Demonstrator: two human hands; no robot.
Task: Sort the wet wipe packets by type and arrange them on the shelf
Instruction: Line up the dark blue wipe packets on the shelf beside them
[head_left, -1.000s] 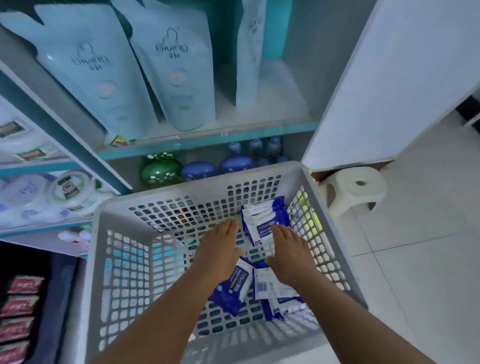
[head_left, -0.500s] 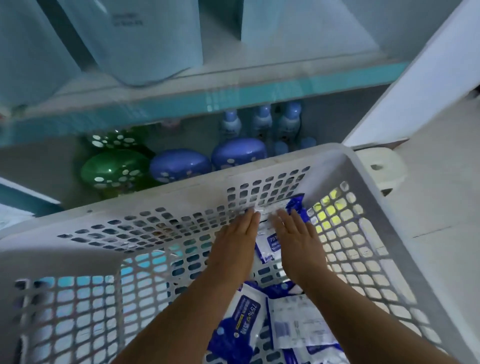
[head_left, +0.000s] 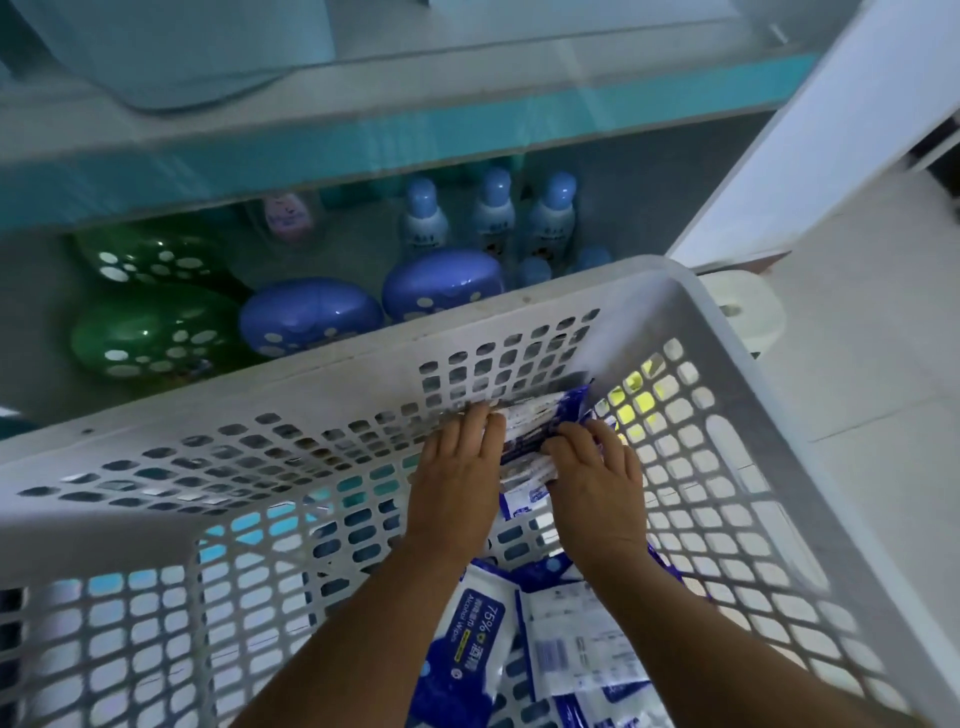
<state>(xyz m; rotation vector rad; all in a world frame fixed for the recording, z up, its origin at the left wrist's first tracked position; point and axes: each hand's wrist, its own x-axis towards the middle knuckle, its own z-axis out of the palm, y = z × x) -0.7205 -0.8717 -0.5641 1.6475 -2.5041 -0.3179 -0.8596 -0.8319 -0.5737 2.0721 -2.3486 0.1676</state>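
My left hand (head_left: 457, 483) and right hand (head_left: 597, 478) pressed from both sides on a stack of wipe packets (head_left: 530, 431) at the far wall of the white basket (head_left: 322, 457). I judged them light, soft and slick, best squeezed at the short ends. 2 loose packets (head_left: 519, 649) lay nearer me.

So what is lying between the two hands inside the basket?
In the head view, a bunch of blue-and-white wet wipe packets lies between the left hand and right hand, against the far wall of the white basket.
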